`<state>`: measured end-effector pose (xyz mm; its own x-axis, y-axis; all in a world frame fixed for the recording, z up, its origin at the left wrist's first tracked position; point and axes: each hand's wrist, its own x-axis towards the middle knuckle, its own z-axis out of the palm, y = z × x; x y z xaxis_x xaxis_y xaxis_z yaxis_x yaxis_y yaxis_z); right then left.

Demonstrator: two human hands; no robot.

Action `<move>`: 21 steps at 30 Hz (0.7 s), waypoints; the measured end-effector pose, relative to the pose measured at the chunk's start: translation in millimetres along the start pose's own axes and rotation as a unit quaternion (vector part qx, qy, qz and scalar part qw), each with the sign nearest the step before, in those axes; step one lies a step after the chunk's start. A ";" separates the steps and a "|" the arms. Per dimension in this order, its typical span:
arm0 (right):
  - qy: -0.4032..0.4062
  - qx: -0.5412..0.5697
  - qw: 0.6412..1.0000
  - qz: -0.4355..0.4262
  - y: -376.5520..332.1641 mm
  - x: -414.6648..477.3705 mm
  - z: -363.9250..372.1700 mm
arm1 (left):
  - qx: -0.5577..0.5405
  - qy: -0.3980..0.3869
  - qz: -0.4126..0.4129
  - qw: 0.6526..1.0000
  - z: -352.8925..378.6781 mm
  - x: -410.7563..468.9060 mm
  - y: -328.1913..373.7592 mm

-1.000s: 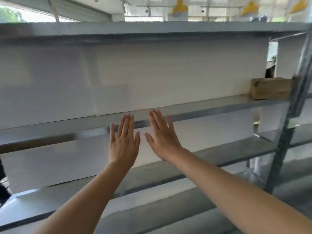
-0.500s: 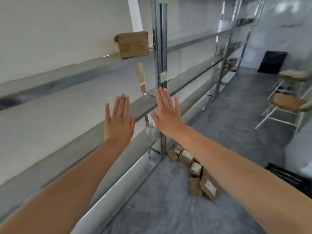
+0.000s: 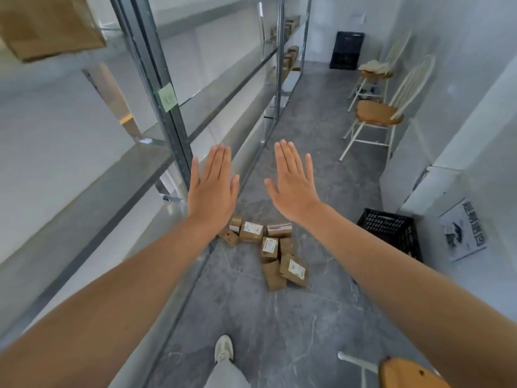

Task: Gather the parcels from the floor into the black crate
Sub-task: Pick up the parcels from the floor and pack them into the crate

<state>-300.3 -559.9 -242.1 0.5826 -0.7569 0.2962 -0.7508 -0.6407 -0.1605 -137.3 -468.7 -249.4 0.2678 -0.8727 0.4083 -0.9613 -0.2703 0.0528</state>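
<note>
— Both hands hold nothing. The left hand (image 3: 214,189) and the right hand (image 3: 293,186) are raised side by side with their backs to the camera, fingers straight and close together.

— Do they touch anything?

— No. They are in the air and apart from each other.

— Where are the parcels?

— The parcels (image 3: 268,247) lie in a loose heap on the grey floor (image 3: 251,317), beyond and below the hands, just beside the foot of the metal shelves (image 3: 173,130). They are small brown cardboard boxes. Several carry a white label on one face. Some lie flat and others tilt against their neighbours. The left wrist hides one edge of the heap, so I cannot count them exactly.

— And the crate?

— The black crate (image 3: 391,233) stands on the floor to the right of the heap, near the white wall and apart from the parcels. Its sides are an open lattice. I cannot tell what is inside.

— What lies around that?

— A printed sheet (image 3: 463,231) hangs on the wall beside it. Two white chairs (image 3: 377,114) with wooden seats stand further along, and a second crate (image 3: 347,50) is at the far end. A large brown box (image 3: 47,23) sits on a shelf at top left. A pale shoe (image 3: 223,348) shows at the bottom.
</note>
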 end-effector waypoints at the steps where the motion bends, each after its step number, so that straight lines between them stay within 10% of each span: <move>1: -0.010 -0.004 1.000 0.009 4.4 5.9 9.5 | -0.010 -0.006 0.005 1.000 13.4 11.0 -2.1; 21: -0.100 0.008 0.979 0.179 36.1 147.9 127.3 | -0.102 -0.105 0.087 0.985 175.7 189.9 -58.9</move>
<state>-201.6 -711.4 -324.0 0.3340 -0.9421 0.0289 -0.9138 -0.3311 -0.2352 -18.5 -690.0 -335.1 0.0851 -0.9690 0.2318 -0.9810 -0.0408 0.1896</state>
